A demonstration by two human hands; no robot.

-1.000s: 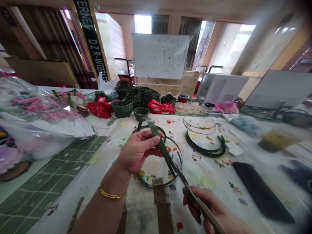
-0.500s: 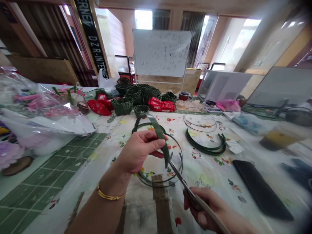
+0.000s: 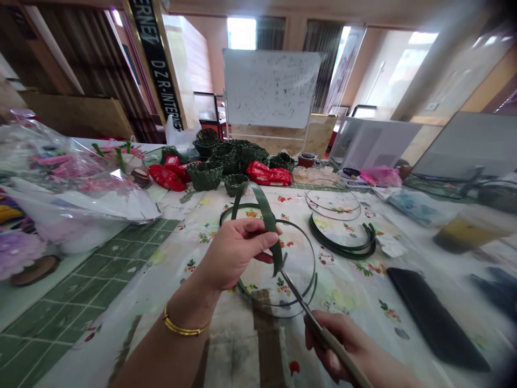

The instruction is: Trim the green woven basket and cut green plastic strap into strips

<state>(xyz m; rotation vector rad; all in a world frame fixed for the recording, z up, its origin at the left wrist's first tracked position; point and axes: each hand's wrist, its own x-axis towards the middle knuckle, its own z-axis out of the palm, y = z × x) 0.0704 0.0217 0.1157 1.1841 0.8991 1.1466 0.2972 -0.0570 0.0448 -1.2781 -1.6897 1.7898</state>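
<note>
My left hand (image 3: pixel 238 249) pinches a flat dark green strip (image 3: pixel 263 209) between thumb and fingers. Its upper part bends over in a loop above the hand, and its short end hangs down past the thumb. My right hand (image 3: pixel 335 342), closed around a long handle, holds a slim metal tool (image 3: pixel 297 293) that looks like a knife. Its tip meets the strip's lower edge, where a thin sliver seems to stand apart. Beneath both hands lie thin green coils (image 3: pixel 313 253) on the flowered cloth (image 3: pixel 189 302). A gold bracelet (image 3: pixel 181 327) circles my left wrist.
Bundled green strips (image 3: pixel 343 249) and a wire ring (image 3: pixel 351 215) lie right of centre. A black phone-like slab (image 3: pixel 436 318) rests at right. Dark green woven baskets (image 3: pixel 205 175) and red packets (image 3: pixel 269 173) line the back; wrapped flowers (image 3: pixel 76 188) stand left.
The strip's loop has shifted right and stands more upright. The coil below spreads wider to the right. The tool's tip stays at the strip's lower end; the view has turned slightly.
</note>
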